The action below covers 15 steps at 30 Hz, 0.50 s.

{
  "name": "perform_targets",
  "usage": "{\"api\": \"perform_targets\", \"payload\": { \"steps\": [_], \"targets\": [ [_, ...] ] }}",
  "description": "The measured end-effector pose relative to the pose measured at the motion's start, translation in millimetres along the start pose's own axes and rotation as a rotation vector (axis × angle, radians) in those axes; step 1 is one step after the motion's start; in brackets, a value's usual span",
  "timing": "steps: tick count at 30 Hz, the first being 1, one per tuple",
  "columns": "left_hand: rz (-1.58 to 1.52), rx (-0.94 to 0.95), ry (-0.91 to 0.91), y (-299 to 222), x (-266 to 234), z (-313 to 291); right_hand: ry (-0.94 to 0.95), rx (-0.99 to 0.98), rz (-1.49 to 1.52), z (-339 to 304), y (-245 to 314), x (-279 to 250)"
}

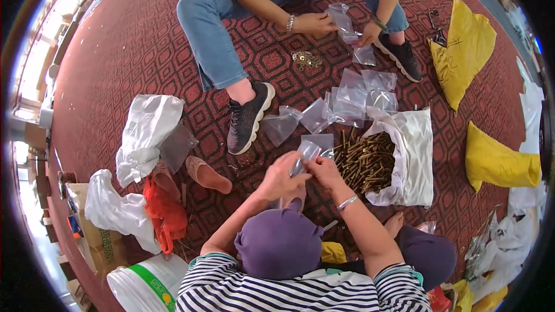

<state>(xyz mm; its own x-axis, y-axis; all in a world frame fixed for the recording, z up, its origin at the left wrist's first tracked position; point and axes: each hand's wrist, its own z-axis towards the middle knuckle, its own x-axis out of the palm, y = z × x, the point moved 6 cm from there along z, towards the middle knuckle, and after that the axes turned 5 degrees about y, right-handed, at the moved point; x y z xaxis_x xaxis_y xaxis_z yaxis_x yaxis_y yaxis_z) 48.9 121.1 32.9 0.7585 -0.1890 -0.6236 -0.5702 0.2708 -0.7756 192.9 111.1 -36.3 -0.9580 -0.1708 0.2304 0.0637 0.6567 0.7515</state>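
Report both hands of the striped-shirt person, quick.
Left hand: closed on a clear plastic bag.
Right hand: curled in beside that bag; whether it grips anything cannot be told.

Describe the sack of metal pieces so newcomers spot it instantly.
On the red carpet, look right of the nearer person's right hand. Unlike the yellow sacks farther right, this sack is white, its open mouth full of brass-coloured metal pieces.

Golden-brown fasteners [365,164], white sack [417,156], dark-patterned red carpet [144,52], yellow sacks [471,46], purple cap [280,245], dark-and-white striped shirt [277,294]
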Motion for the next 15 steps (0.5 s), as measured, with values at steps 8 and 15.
{"api": "perform_targets", "payload": {
  "steps": [8,15],
  "targets": [
    [-0.188,0.067,0.038,-0.8,23.2,-1.7,0.135,-0.107,0.342,-6.8,7.5,12.2],
    [-0.44,-0.07,0.215,-5.0,30.6,2.2,0.114,-0.06,0.168,-11.0,12.4,-1.7]
  ]
}}
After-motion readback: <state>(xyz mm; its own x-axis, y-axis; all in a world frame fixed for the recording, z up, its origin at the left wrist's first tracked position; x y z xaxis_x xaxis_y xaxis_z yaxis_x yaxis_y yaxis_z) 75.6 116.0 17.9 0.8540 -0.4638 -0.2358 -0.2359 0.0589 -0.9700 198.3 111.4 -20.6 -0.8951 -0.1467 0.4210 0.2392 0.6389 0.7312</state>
